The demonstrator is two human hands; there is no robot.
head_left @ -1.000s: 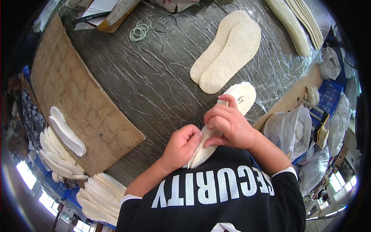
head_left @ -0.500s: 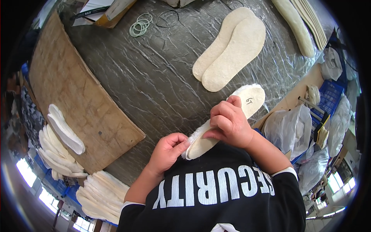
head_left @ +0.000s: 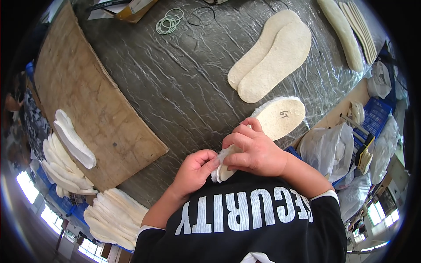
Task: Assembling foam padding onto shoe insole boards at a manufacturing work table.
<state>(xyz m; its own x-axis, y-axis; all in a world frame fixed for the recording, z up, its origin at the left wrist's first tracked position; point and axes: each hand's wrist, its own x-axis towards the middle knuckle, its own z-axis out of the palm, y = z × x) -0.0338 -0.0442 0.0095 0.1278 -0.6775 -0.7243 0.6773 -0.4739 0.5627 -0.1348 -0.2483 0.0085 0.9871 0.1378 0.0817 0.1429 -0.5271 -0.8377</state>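
The left hand [head_left: 193, 173] and right hand [head_left: 258, 151] pinch the fluffy insole [head_left: 280, 120] — it points about eight to two o'clock, left hand nearer the eight end.

White block letters [head_left: 243, 211], upside down, across a black shirt [head_left: 298, 243], dark handwritten mark [head_left: 284, 115] on a cream insole [head_left: 277, 126]

Passable ahead of the left hand [head_left: 193, 173], over the dark table sheet [head_left: 166, 96], as far as the pale green rings [head_left: 169, 22]. Blocked ahead of the right hand [head_left: 256, 151] by the fleece-edged insole [head_left: 280, 117], then two flat insoles [head_left: 276, 61]; obstructed farther right by plastic bags [head_left: 326, 149].
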